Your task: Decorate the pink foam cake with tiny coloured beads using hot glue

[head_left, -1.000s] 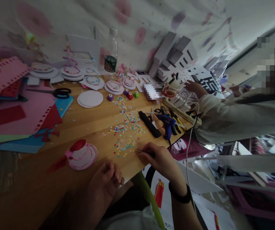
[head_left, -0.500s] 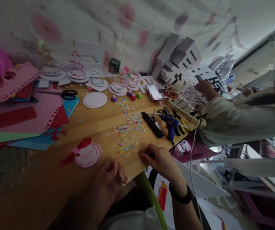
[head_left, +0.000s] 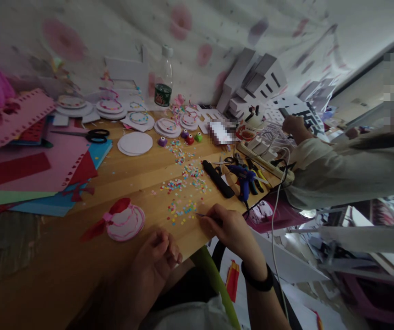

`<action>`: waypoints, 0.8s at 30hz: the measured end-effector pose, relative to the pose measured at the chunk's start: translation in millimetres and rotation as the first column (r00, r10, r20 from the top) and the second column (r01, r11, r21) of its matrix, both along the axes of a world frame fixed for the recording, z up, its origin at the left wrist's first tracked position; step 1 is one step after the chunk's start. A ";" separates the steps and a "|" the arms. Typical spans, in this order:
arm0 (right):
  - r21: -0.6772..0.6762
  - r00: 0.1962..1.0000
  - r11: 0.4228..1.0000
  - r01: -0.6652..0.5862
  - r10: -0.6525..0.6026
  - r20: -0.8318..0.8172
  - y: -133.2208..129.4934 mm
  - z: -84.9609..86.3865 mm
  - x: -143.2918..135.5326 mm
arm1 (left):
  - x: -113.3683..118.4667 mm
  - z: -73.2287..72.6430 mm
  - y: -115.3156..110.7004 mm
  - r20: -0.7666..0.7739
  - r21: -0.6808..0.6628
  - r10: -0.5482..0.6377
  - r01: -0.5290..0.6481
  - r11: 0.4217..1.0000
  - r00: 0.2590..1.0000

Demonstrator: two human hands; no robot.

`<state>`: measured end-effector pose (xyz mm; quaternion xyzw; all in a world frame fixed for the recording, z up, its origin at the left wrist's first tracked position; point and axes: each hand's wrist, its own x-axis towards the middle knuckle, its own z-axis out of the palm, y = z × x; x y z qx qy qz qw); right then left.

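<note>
My right hand [head_left: 229, 227] rests low over the table's front edge, its fingers closed on thin, dark tweezers [head_left: 201, 215]. Their tip reaches the right side of a patch of tiny flower-shaped confetti [head_left: 183, 211]. My left hand [head_left: 161, 252] lies at the table edge with its fingers loosely curled and the thumb against the forefinger; nothing shows in it. Just beyond it and to the left lies a small round white disc hat [head_left: 126, 224] with pink trim and a red ribbon [head_left: 95, 228].
Stacked white discs [head_left: 135, 143], scissors [head_left: 97, 135] and coloured sheets [head_left: 28, 169] lie to the left and back. A bottle [head_left: 163, 87] stands behind. Right of the confetti are a black tube-like item [head_left: 217, 178], a blue glue gun [head_left: 243, 178] and a power strip [head_left: 265, 158]. A co-worker's arm [head_left: 324, 156] reaches in.
The tweezers' tip has shifted very slightly in my right hand. My left hand stays put. The whole view has moved a few pixels.
</note>
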<state>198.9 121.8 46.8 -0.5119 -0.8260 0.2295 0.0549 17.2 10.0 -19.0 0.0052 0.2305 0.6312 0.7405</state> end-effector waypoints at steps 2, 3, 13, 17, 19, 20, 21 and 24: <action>0.003 1.000 1.000 0.000 0.000 -0.028 0.0 0.0 1.0 | -0.1 -1.1 0.1 -0.005 0.001 -0.008 0.008 1.000 1.000; 0.002 0.999 1.000 0.001 -0.001 -0.039 -0.2 0.1 1.2 | 0.4 -2.2 0.1 -0.005 -0.005 -0.006 0.006 1.000 1.000; -0.077 0.995 0.997 -0.019 0.026 0.098 -1.3 0.8 -8.1 | -1.1 3.6 -1.3 -0.003 -0.020 -0.009 0.009 1.000 1.000; -0.057 0.991 0.998 -0.023 0.030 0.132 -0.7 -0.2 -8.1 | -5.4 9.9 -1.4 -0.027 -0.011 -0.031 0.030 0.999 0.999; -0.057 0.993 0.998 -0.015 0.022 0.118 -0.4 -1.2 -6.1 | -4.7 6.4 -0.8 -0.021 -0.008 -0.025 0.025 1.000 0.999; -0.057 0.994 0.998 -0.010 0.016 0.105 -0.4 -1.6 -4.8 | -3.7 3.4 -0.4 -0.013 -0.006 -0.020 0.020 1.000 1.000; -0.056 0.996 0.998 -0.006 0.011 0.091 -0.4 -1.8 -3.5 | -2.3 0.3 -0.1 -0.006 -0.007 -0.013 0.013 1.000 1.000; -0.061 0.999 0.998 0.000 0.003 0.042 -1.3 -0.8 0.4 | 1.3 -6.0 -0.1 0.004 -0.013 0.012 -0.012 1.000 1.000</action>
